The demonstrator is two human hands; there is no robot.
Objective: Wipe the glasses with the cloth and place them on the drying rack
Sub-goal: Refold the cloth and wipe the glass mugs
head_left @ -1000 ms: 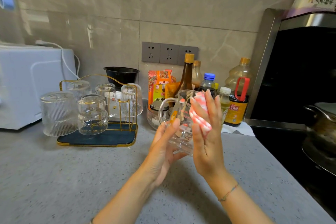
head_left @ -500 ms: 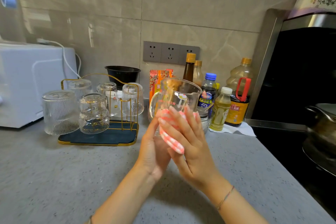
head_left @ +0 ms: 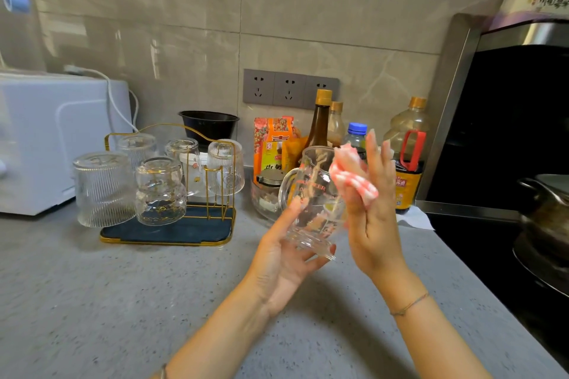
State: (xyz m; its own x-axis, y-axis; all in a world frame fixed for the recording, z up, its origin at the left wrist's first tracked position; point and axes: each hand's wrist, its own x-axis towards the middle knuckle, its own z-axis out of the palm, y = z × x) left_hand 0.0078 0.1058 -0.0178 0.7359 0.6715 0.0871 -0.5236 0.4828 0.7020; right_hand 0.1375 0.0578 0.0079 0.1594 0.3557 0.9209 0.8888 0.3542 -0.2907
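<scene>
Since the frame half a second earlier, the right hand has carried the cloth from low across the front of the glass mug up to its right flank near the rim, and the mug has tipped from upright to a lean with its mouth toward the right. The left hand cradles the mug's lower body and base, fingers curled round it, handle turned to the left. The mug is held clear of the counter, to the right of the drying rack and in front of the bottles. The right hand's fingers stand straight and press the pink-and-white cloth flat against the glass. Whether the thumb also pins the cloth cannot be told, as the cloth's folds cover it. Step in hand, by my judgement: wiping the outside of this mug, with placement not yet begun. Several glasses already stand inverted on the rack, one on a gold peg at its right end. The next move, once wiping is judged finished, calls for freeing the mug from the cloth, turning it mouth-down and carrying it left to a vacant spot on the rack. It must be lowered without knocking the neighbouring glasses, which stand close together.
</scene>
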